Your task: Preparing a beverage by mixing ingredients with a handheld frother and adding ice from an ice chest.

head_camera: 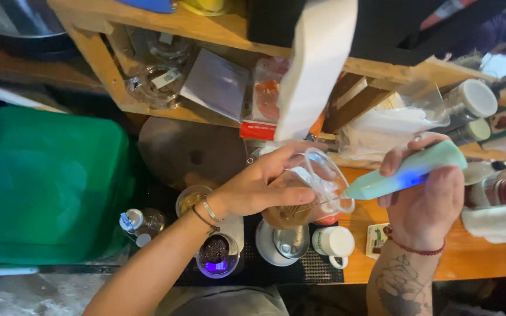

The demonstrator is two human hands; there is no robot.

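My left hand (259, 187) grips a clear glass pitcher (317, 175) tilted toward the right, with brown liquid pooled at its bottom. My right hand (426, 196) holds a mint-green handheld frother (408, 171) with a blue light on its side. Its thin whisk rod reaches into the pitcher's liquid. Both hands are held above a black rubber mat (317, 269) on the wooden counter.
Under the pitcher are a metal cup on a white saucer (285, 241), a small white mug (334, 241) and a glass on a lit scale (216, 257). A green bin (42, 181) fills the left. Wooden shelves (165, 23) with packets, white cloth and canisters lie ahead.
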